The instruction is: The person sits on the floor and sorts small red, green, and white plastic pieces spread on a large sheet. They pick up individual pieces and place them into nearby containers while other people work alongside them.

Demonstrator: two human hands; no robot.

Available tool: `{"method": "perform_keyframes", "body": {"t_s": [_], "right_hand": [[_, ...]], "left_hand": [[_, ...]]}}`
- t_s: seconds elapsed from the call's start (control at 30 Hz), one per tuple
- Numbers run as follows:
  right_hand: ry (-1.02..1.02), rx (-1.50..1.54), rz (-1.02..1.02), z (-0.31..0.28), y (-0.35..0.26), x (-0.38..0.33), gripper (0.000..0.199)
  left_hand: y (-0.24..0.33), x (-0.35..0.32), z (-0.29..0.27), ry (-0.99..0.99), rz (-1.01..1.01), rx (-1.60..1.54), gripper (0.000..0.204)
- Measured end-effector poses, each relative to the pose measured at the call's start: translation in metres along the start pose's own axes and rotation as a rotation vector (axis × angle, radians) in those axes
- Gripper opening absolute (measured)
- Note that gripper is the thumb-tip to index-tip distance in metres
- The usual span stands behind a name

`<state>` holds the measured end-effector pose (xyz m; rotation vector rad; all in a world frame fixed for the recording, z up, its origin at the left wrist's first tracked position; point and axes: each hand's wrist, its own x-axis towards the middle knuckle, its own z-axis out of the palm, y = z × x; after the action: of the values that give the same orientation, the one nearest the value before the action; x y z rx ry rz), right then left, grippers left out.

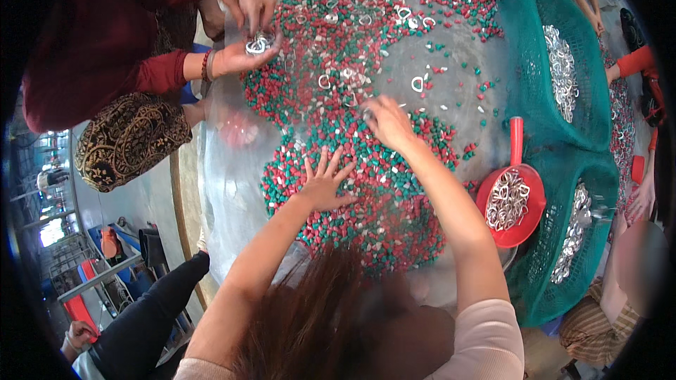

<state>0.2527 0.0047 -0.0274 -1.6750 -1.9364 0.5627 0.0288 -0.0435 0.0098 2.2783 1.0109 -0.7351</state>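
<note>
A wide heap of small red, green and white pellets (366,169) covers a grey table (451,63). Silver heart-shaped metal rings (417,84) lie scattered among them. My left hand (325,181) lies flat on the pellets with its fingers spread and holds nothing. Further up, my right hand (386,121) reaches into the heap, fingers curled and pinched around small pieces; what it grips is too small to tell. My hair hides the near edge of the pile.
A red scoop (520,200) of silver rings sits at the right, next to a green net (556,134) holding more rings. At upper left, a person in a dark red sleeve (105,35) holds rings in cupped hands (246,46). Other people's hands work at the far right.
</note>
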Motion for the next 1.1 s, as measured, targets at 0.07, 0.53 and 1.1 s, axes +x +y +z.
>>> {"method": "perform_keyframes", "body": {"t_s": [0.07, 0.53, 1.1], "right_hand": [[-0.297, 0.436, 0.152, -0.024, -0.029, -0.028, 0.039], [-0.009, -0.342, 0.386, -0.041, 0.005, -0.039, 0.021], [-0.09, 0.356, 0.679, -0.053, -0.01, -0.086, 0.021]], "left_hand": [[-0.003, 0.0, 0.002, 0.033, 0.018, -0.013, 0.089], [-0.018, -0.004, 0.0, 0.157, 0.112, -0.2, 0.069], [0.059, 0.021, -0.001, 0.616, 0.171, -0.316, 0.03]]}}
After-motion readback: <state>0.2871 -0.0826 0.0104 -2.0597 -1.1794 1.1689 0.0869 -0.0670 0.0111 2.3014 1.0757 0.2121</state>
